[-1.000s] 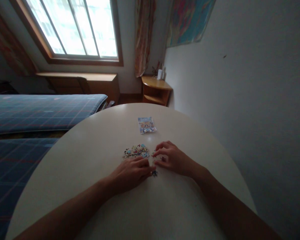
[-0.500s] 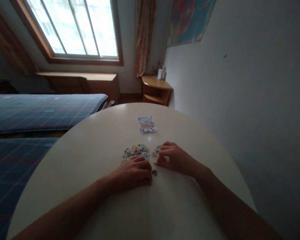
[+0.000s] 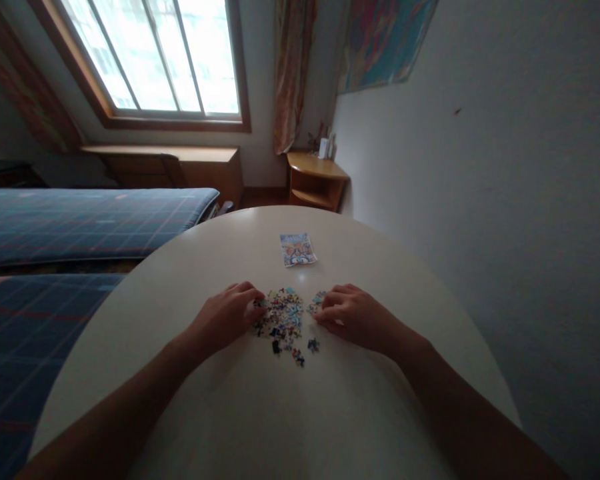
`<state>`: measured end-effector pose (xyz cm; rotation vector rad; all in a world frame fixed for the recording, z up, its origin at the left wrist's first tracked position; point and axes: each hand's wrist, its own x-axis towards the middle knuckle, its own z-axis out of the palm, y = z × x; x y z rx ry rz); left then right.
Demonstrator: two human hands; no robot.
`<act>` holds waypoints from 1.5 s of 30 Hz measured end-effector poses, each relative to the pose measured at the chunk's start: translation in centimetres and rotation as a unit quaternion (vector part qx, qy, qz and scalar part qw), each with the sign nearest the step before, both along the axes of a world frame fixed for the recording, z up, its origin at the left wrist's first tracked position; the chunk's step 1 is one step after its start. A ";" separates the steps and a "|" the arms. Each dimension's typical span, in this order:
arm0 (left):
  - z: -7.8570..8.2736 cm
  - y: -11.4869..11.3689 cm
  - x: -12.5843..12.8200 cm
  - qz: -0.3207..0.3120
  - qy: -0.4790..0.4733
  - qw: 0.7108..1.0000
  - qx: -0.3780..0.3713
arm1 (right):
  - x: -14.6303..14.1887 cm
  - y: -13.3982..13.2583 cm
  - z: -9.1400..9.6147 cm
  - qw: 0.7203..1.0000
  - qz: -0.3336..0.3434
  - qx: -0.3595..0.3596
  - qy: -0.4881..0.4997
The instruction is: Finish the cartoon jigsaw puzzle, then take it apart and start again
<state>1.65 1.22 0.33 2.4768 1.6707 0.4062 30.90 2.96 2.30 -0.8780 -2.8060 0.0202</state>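
Observation:
A heap of small multicoloured jigsaw puzzle pieces (image 3: 283, 313) lies on the round white table (image 3: 230, 427). My left hand (image 3: 230, 311) is at the heap's left edge, thumb and forefinger apart with loose pieces between them. Across a narrow gap, a smaller cluster of pieces (image 3: 316, 303) is partly covered by my right hand (image 3: 347, 310). That hand's fingertips are pinched together low over the table; what they hold, if anything, is hidden. Nearer me lie a small dark cluster of pieces (image 3: 313, 345) and a few joined-looking pieces (image 3: 299, 358).
A printed picture sheet or packet (image 3: 298, 250) lies farther back on the table. Past the left edge stands a bed with a blue plaid mattress (image 3: 90, 223). A wall (image 3: 505, 220) runs along the right, and a wooden corner shelf (image 3: 317, 167) stands behind.
My left hand has moved left and away from me, uncovering the near part of the heap. My right hand stays about where it was, its fingers drawn closer together.

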 end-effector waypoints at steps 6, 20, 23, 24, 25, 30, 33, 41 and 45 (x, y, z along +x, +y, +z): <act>-0.4 0.5 0.0 0.019 -0.021 1.000 -0.011 | -0.1 -0.1 -0.7 0.997 0.019 -0.053 0.047; 0.2 1.4 -0.5 0.088 -0.107 0.990 -0.030 | -4.4 1.0 -4.0 0.961 -0.174 -0.074 0.200; -0.3 1.8 -0.9 0.100 -0.116 0.987 -0.037 | -4.2 1.1 -4.1 0.959 -0.169 -0.075 0.213; -0.5 2.0 -1.0 0.108 -0.114 0.987 -0.035 | -4.1 1.2 -4.2 0.961 -0.165 -0.071 0.212; -0.8 2.2 -1.2 0.115 -0.111 0.987 -0.031 | -4.0 1.3 -4.3 0.963 -0.162 -0.063 0.208; -1.9 3.4 -2.0 0.116 -0.101 0.988 -0.004 | -3.4 1.6 -4.3 0.976 -0.130 -0.003 0.173; -1.9 3.6 -1.9 0.110 -0.104 0.988 0.007 | -3.3 1.6 -4.3 0.978 -0.124 0.014 0.167; -1.3 1.7 -0.1 -0.037 -0.064 0.996 0.044 | -3.2 1.5 -4.4 0.973 -0.142 0.006 0.180; -1.5 1.6 0.2 -0.039 -0.074 0.996 0.035 | -2.8 2.2 -4.1 0.964 -0.206 0.036 0.167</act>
